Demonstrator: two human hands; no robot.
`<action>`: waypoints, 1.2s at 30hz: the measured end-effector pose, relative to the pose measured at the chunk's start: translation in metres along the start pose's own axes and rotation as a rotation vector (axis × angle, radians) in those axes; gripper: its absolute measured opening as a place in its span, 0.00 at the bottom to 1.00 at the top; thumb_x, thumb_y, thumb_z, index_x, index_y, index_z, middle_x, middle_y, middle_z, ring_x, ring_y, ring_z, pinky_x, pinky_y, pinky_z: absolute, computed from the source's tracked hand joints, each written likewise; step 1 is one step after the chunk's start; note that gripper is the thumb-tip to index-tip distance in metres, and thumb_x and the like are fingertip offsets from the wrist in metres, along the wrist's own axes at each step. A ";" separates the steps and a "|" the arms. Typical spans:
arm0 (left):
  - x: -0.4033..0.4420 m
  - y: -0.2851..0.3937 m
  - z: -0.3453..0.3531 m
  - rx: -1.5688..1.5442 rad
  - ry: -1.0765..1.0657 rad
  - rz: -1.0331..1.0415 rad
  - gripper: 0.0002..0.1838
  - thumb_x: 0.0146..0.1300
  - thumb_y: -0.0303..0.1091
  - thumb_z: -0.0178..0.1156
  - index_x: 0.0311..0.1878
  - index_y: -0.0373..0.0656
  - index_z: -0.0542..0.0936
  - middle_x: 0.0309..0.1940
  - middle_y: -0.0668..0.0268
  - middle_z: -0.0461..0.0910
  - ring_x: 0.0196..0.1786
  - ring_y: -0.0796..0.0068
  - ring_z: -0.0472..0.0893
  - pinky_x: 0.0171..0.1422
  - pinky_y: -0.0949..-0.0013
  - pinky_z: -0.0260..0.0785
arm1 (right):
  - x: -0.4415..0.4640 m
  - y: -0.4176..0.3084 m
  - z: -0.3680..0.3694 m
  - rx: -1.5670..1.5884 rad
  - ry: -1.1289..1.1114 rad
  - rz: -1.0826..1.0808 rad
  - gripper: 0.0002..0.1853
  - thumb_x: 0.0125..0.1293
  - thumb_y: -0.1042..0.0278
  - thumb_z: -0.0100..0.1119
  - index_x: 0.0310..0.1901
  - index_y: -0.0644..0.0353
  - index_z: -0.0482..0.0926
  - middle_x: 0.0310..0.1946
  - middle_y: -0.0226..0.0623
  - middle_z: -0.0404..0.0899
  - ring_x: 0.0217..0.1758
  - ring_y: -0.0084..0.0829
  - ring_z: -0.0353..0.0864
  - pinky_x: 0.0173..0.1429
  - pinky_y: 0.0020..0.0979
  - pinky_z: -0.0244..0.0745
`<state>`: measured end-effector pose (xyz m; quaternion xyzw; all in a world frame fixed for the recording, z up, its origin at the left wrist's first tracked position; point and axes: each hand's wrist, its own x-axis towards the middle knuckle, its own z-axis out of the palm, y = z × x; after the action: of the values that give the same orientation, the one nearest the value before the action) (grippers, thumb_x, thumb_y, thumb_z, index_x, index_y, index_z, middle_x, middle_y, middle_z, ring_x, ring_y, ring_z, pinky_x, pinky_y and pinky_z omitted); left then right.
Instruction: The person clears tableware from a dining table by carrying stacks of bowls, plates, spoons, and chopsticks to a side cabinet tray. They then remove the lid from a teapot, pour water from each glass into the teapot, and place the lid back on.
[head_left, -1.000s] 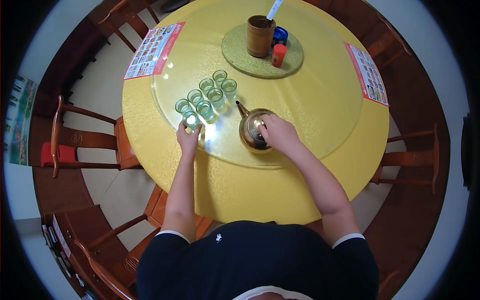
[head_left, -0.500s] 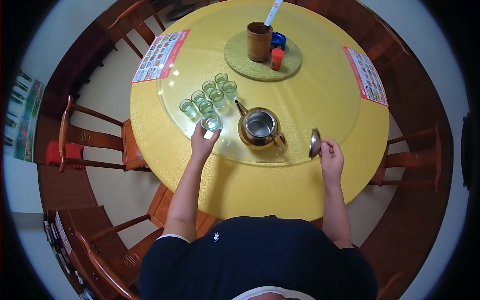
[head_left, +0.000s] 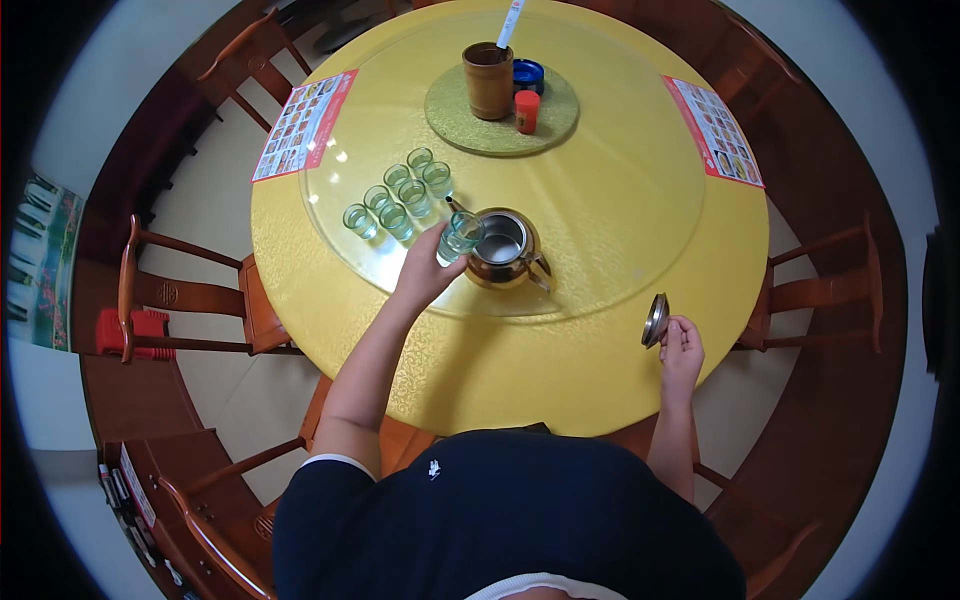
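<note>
My left hand [head_left: 428, 268] is closed round a clear greenish glass [head_left: 462, 236], held at the left side of the teapot's opening. The brass-coloured teapot [head_left: 492, 272] stands uncovered on the glass turntable [head_left: 600, 250], its spout partly hidden by the held glass and its handle to the right. Out to the right, my right hand [head_left: 682, 350] pinches the teapot lid [head_left: 655, 320], tilted on edge near the table's right front. Several more greenish glasses [head_left: 397, 222] stand grouped left of the teapot.
A raised round stand [head_left: 450, 130] at the back carries a bamboo cup [head_left: 488, 85], a red container [head_left: 526, 112] and a blue ashtray [head_left: 530, 75]. Menu sheets [head_left: 303, 125] lie at the yellow table's [head_left: 560, 380] left and right. Wooden chairs [head_left: 190, 295] surround it.
My left hand has lifted the glass away from the group and moved it right, to the teapot's opening. My right hand has shifted slightly right and nearer me with the lid.
</note>
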<state>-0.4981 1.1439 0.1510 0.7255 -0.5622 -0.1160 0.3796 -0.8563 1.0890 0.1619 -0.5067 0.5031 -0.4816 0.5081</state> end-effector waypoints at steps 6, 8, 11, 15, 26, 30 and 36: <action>0.007 -0.006 0.002 0.154 -0.011 0.118 0.28 0.42 0.36 0.61 0.48 0.35 0.66 0.42 0.51 0.71 0.45 0.56 0.72 0.48 0.65 0.64 | 0.001 0.003 -0.005 0.016 0.012 -0.021 0.06 0.60 0.73 0.45 0.36 0.66 0.70 0.24 0.26 0.69 0.23 0.11 0.62 0.24 0.13 0.56; 0.009 -0.005 -0.001 0.178 -0.031 0.132 0.28 0.42 0.36 0.62 0.48 0.36 0.67 0.41 0.51 0.71 0.44 0.55 0.72 0.48 0.65 0.65 | 0.001 0.005 -0.005 0.027 0.016 -0.020 0.06 0.60 0.73 0.45 0.36 0.66 0.70 0.24 0.25 0.69 0.22 0.11 0.62 0.23 0.12 0.55; 0.012 -0.004 -0.006 0.212 -0.066 0.156 0.28 0.42 0.36 0.62 0.48 0.36 0.67 0.40 0.51 0.71 0.44 0.55 0.71 0.48 0.64 0.65 | 0.000 0.006 -0.006 0.037 0.023 -0.023 0.07 0.60 0.73 0.45 0.36 0.66 0.70 0.24 0.26 0.69 0.22 0.11 0.62 0.23 0.12 0.55; 0.015 0.002 -0.011 0.249 -0.129 0.167 0.28 0.42 0.36 0.62 0.48 0.36 0.67 0.41 0.51 0.70 0.44 0.55 0.71 0.47 0.64 0.65 | 0.000 0.007 -0.008 0.057 0.047 -0.033 0.07 0.61 0.73 0.44 0.37 0.67 0.70 0.24 0.26 0.70 0.23 0.11 0.63 0.23 0.12 0.55; 0.034 0.024 -0.023 0.516 -0.251 0.377 0.27 0.41 0.35 0.59 0.47 0.37 0.67 0.36 0.56 0.68 0.42 0.58 0.68 0.46 0.65 0.63 | -0.002 0.008 -0.016 0.080 0.068 -0.023 0.06 0.61 0.74 0.44 0.36 0.66 0.70 0.24 0.26 0.70 0.23 0.11 0.62 0.24 0.12 0.55; 0.042 0.030 -0.018 0.742 -0.227 0.606 0.21 0.41 0.32 0.55 0.43 0.38 0.69 0.36 0.60 0.68 0.43 0.63 0.68 0.46 0.66 0.62 | -0.003 0.008 -0.018 0.066 0.060 -0.021 0.06 0.61 0.74 0.44 0.36 0.66 0.70 0.24 0.25 0.69 0.23 0.11 0.62 0.24 0.12 0.55; 0.057 0.048 -0.017 0.900 -0.175 1.072 0.11 0.42 0.32 0.51 0.32 0.42 0.72 0.29 0.68 0.68 0.35 0.75 0.67 0.39 0.75 0.60 | -0.002 0.010 -0.020 0.077 0.068 -0.038 0.06 0.61 0.73 0.45 0.36 0.66 0.70 0.23 0.25 0.69 0.22 0.10 0.61 0.23 0.12 0.54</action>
<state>-0.5034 1.0961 0.2099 0.4229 -0.8641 0.2728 0.0009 -0.8767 1.0906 0.1522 -0.4794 0.4917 -0.5270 0.5007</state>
